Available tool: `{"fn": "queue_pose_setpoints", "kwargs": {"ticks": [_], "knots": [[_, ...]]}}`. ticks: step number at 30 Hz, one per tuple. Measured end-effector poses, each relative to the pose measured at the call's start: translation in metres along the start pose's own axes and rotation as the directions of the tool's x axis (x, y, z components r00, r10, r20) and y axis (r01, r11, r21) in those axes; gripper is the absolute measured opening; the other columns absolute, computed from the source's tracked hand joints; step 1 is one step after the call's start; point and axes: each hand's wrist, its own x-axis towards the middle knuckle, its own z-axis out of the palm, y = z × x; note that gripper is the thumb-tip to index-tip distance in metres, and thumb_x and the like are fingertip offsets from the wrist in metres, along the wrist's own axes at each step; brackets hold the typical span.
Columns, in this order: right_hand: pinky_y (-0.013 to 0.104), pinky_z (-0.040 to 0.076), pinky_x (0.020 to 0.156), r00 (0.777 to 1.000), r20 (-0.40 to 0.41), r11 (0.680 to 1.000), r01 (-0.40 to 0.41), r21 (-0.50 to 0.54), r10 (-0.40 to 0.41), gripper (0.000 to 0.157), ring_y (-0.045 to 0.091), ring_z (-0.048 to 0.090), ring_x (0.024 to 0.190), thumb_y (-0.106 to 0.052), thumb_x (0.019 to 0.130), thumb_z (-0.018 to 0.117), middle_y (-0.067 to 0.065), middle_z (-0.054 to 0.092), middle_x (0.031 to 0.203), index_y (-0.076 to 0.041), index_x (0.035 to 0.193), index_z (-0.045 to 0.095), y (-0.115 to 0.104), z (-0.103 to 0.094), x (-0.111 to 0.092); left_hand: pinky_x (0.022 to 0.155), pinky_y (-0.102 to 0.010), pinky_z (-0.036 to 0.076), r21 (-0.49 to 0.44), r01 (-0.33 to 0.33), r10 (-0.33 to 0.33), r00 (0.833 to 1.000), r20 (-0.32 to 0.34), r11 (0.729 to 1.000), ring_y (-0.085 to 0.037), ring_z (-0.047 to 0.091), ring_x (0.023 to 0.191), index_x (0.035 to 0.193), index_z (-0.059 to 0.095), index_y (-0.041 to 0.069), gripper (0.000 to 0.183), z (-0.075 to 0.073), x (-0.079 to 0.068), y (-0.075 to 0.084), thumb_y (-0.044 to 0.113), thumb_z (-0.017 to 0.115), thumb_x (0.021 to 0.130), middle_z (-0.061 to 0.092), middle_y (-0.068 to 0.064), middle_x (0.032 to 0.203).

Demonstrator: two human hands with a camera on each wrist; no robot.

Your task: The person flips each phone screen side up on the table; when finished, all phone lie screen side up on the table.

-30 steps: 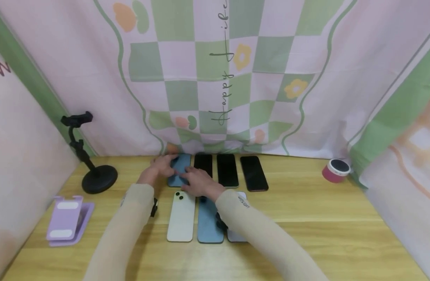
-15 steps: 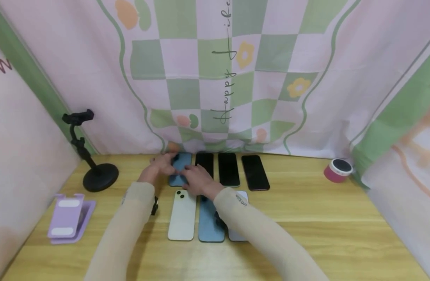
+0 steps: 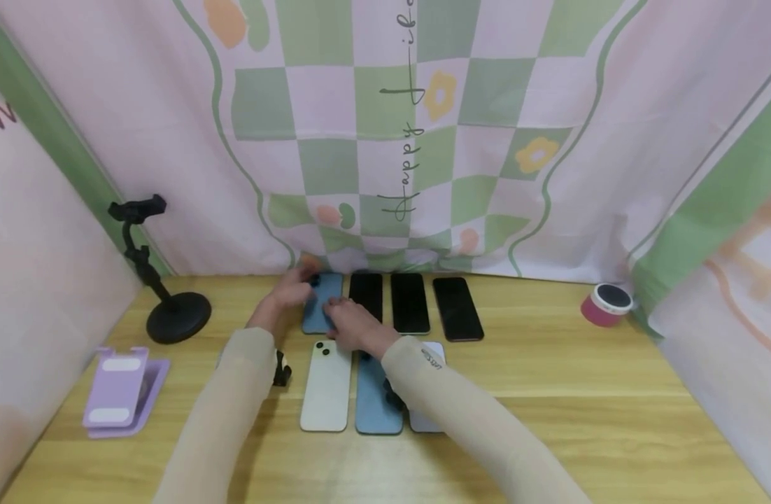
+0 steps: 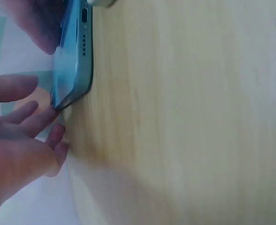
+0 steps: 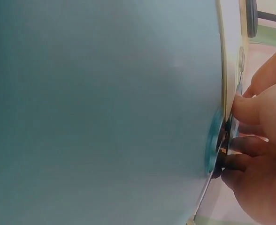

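Observation:
A blue phone lies back side up at the left end of the back row. My left hand is at its left side, fingers loosely spread; in the left wrist view, fingertips of the left hand are close to a corner of the blue phone. My right hand rests over its lower right edge and partly covers the black phone beside it. In the right wrist view, a second blue phone fills the foreground, and the right hand reaches beyond it with bent fingers.
Two more black-screened phones continue the back row. In front lie a white phone, the second blue phone and a pale phone partly under the right sleeve. A purple stand, black stand and pink-white round container flank them.
My left hand has eased back and up from the blue phone, its fingers parting from the right hand's. The right fingertips have drawn slightly rightward. The phones show no clear shift.

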Motion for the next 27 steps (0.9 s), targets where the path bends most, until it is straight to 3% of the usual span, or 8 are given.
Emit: {"fn": "queue_pose_setpoints", "kwargs": {"ticks": [4, 8, 14, 17, 23, 27], "knots": [[0.044, 0.037, 0.127, 1.0, 0.019, 1.0, 0.001, 0.005, -0.001, 0.057, 0.031, 0.043, 0.153, -0.027, 0.106, 0.06, 0.015, 0.042, 0.165, -0.008, 0.157, 0.044, 0.0006, -0.0019, 0.0002, 0.131, -0.054, 0.026, -0.137, 0.055, -0.066, 0.995, -0.073, 0.989, -0.048, 0.032, 0.154, 0.151, 0.031, -0.012, 0.073, 0.0011, 0.0036, 0.0012, -0.011, 0.048, 0.081, 0.037, -0.035, 0.159], [0.045, 0.038, 0.126, 1.0, 0.012, 1.0, 0.007, -0.007, -0.007, 0.054, 0.03, 0.048, 0.149, -0.026, 0.106, 0.059, 0.015, 0.045, 0.163, -0.009, 0.155, 0.047, 0.0007, -0.0032, -0.0003, 0.128, -0.053, 0.031, -0.155, 0.089, -0.111, 0.984, -0.14, 0.984, -0.045, 0.036, 0.153, 0.153, 0.029, -0.01, 0.071, 0.0022, 0.0071, 0.003, -0.012, 0.047, 0.085, 0.039, -0.032, 0.159], [0.047, 0.039, 0.125, 1.0, -0.002, 1.0, 0.006, -0.011, -0.006, 0.049, 0.029, 0.052, 0.145, -0.026, 0.105, 0.06, 0.014, 0.05, 0.158, -0.008, 0.15, 0.052, -0.0004, -0.001, -0.0023, 0.124, -0.051, 0.039, -0.111, 0.168, -0.189, 0.959, -0.211, 0.979, -0.043, 0.043, 0.15, 0.157, 0.027, -0.006, 0.078, 0.005, 0.0045, 0.0028, -0.012, 0.046, 0.082, 0.043, -0.03, 0.159], [0.047, 0.04, 0.125, 1.0, -0.008, 1.0, 0.014, -0.009, -0.014, 0.047, 0.029, 0.053, 0.143, -0.026, 0.105, 0.061, 0.014, 0.051, 0.157, -0.008, 0.148, 0.054, -0.0005, -0.0011, -0.0028, 0.118, -0.051, 0.045, -0.072, 0.193, -0.205, 0.946, -0.253, 0.979, -0.043, 0.052, 0.141, 0.153, 0.035, -0.008, 0.074, 0.0061, 0.0026, 0.0001, -0.009, 0.051, 0.08, 0.052, -0.032, 0.151], [0.047, 0.037, 0.127, 1.0, 0.005, 1.0, 0.016, 0.015, -0.016, 0.051, 0.03, 0.047, 0.15, -0.023, 0.105, 0.061, 0.015, 0.044, 0.164, -0.008, 0.153, 0.05, 0.0007, -0.0028, -0.0035, 0.105, -0.049, 0.052, 0.049, 0.187, -0.17, 0.955, -0.245, 0.981, -0.041, 0.058, 0.119, 0.138, 0.054, -0.014, 0.056, 0.005, 0.0001, -0.0008, -0.003, 0.063, 0.084, 0.06, -0.034, 0.135], [0.046, 0.033, 0.129, 1.0, 0.02, 0.999, 0.003, 0.036, -0.003, 0.055, 0.028, 0.042, 0.154, -0.023, 0.105, 0.061, 0.013, 0.04, 0.167, -0.01, 0.156, 0.047, 0.0021, -0.0047, -0.0038, 0.086, -0.034, 0.054, 0.082, 0.216, -0.191, 0.953, -0.236, 0.973, -0.034, 0.06, 0.107, 0.138, 0.055, -0.012, 0.054, 0.0031, -0.0007, 0.0016, 0.0, 0.066, 0.086, 0.062, -0.03, 0.132]]}}
